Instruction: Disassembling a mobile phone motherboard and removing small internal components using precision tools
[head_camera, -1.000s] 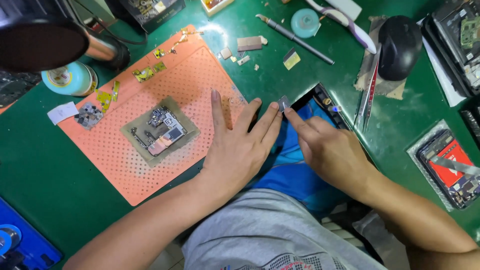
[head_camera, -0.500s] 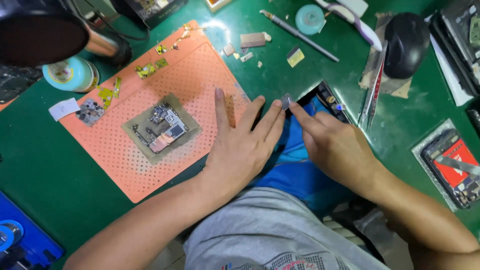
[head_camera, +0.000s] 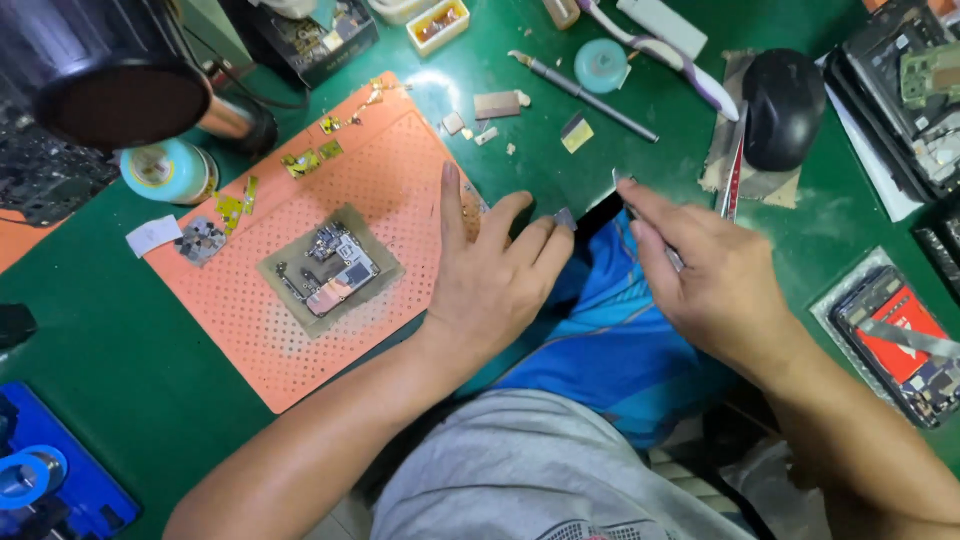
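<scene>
Left hand: the left hand lies flat, fingers spread, across the near right edge of the orange perforated mat; its fingertips reach toward a small grey chip at the bench's near edge, and whether they pinch it I cannot tell.
Right hand: the right hand is closed around thin metal tweezers, whose tip points toward the grey chip, just beside the left fingertips.
Between the hands: a narrow gap over the bench edge, with blue cloth below it on the person's lap.
Circuit board: a phone circuit board sits on a grey pad near the mat's middle, left of the left hand and apart from it.
Mat far edge: small yellow strips lie along it.
Left side of the bench: a tape roll stands just off the mat's far left edge, under a dark round lamp head.
Open room: bare green bench lies left of the mat's near corner.
Far side: a slim grey tool and a teal round piece lie well apart from the hands.
Right side: a black mouse lies beyond the right hand; an opened phone lies near the bench's right edge.
</scene>
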